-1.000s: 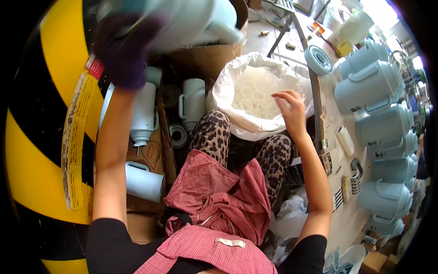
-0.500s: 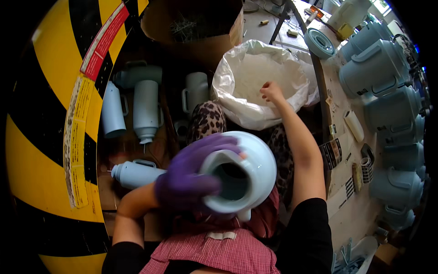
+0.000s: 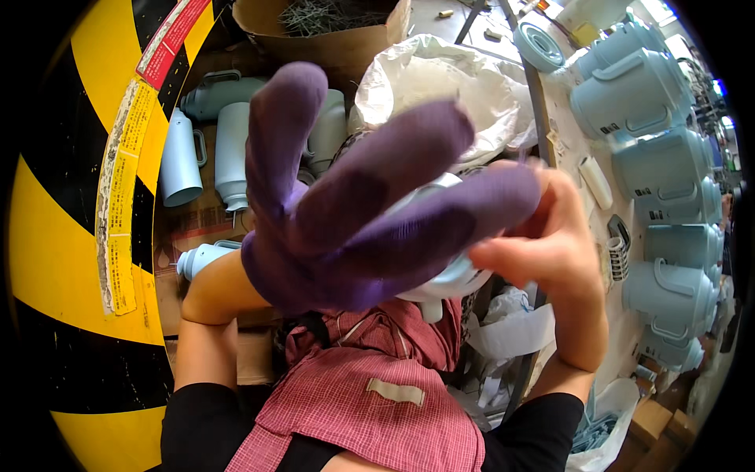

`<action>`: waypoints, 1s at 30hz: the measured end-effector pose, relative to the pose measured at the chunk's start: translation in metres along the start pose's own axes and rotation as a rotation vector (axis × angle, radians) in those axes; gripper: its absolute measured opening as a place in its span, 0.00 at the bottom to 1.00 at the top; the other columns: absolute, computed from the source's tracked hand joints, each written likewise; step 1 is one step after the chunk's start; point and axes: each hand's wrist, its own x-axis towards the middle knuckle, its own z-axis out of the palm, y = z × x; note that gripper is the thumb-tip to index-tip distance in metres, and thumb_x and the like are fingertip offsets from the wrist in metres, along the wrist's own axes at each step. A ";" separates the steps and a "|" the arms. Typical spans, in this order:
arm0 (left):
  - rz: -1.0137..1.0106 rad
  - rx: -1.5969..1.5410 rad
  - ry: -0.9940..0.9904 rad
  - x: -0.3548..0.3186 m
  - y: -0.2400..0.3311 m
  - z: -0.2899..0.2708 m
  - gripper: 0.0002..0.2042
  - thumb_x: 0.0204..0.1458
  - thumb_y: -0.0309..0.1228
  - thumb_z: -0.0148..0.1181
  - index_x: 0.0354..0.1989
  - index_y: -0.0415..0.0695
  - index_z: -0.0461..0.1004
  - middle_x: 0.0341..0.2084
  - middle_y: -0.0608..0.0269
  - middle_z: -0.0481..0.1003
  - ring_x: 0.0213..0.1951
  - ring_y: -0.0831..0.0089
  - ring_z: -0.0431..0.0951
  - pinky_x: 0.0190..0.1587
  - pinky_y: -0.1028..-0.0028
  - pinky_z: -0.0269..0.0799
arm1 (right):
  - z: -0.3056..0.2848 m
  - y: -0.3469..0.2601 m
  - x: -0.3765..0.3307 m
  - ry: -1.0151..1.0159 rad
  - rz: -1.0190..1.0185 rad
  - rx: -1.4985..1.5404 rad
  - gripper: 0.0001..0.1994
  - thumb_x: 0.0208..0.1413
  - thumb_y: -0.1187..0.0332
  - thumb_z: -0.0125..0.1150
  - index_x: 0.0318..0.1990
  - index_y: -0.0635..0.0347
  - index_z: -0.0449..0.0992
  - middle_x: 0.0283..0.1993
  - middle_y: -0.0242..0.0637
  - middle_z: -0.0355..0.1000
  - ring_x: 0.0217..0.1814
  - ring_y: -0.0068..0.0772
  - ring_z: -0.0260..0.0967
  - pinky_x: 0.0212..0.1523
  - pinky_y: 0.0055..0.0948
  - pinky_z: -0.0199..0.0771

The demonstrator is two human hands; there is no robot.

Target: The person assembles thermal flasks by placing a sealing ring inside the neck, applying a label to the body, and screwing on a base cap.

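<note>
My left hand, in a purple glove, is raised close to the camera with its fingers spread and nothing in its grasp. Bare and slightly blurred, my right hand meets the tip of one gloved finger. Its thumb and fingers are curled together; what is between them, if anything, is hidden. Behind both hands a pale blue jug body rests at my lap, mostly covered by the glove. Beyond the hands stands a white plastic bag with pale contents.
Left of me lie several pale blue flask bodies beside a yellow-and-black striped panel. A cardboard box of thin metal pieces stands ahead. On the right, a bench bears several large blue jugs.
My left hand has lifted off the jug body toward the camera, fingers spreading. My right hand has come back from the white bag to the gloved fingertip. The view has shifted.
</note>
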 end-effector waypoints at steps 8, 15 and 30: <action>-0.211 -0.609 -0.270 -0.014 0.009 -0.007 0.16 0.44 0.42 0.76 0.34 0.58 0.73 0.61 0.53 0.73 0.71 0.37 0.57 0.72 0.39 0.43 | 0.041 0.033 0.006 0.452 -0.357 -0.778 0.23 0.40 0.79 0.65 0.49 0.63 0.75 0.50 0.32 0.68 0.43 0.21 0.66 0.38 0.21 0.66; -0.232 -0.684 -0.241 -0.030 0.025 0.005 0.18 0.44 0.49 0.71 0.31 0.48 0.77 0.56 0.43 0.75 0.61 0.38 0.70 0.66 0.37 0.54 | 0.038 0.057 -0.002 0.328 -0.170 -0.420 0.13 0.44 0.80 0.57 0.40 0.66 0.77 0.47 0.40 0.71 0.48 0.39 0.72 0.47 0.31 0.73; -0.394 -0.457 -0.425 -0.022 0.073 -0.001 0.36 0.43 0.63 0.63 0.40 0.35 0.79 0.50 0.37 0.73 0.51 0.40 0.74 0.54 0.42 0.68 | 0.013 0.040 -0.008 -0.055 -0.438 -1.052 0.11 0.48 0.66 0.73 0.37 0.59 0.79 0.63 0.52 0.72 0.63 0.54 0.68 0.62 0.45 0.70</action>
